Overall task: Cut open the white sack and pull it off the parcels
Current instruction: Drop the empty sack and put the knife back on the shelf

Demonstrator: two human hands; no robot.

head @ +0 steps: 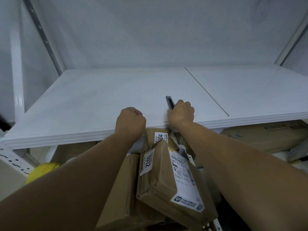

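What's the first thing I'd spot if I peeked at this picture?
A person reaches onto a white shelf. The right hand grips a dark cutter there, while the left hand is a fist at the front edge. Below the shelf, in the middle, sit brown parcels with white labels.

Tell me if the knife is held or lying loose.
Held: the right hand grips the knife, whose tip sticks out above the white shelf.

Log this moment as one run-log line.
right hand: grips cutter over white shelf | left hand: fisted at shelf edge | parcels: below shelf, brown, labelled | white sack: not in view
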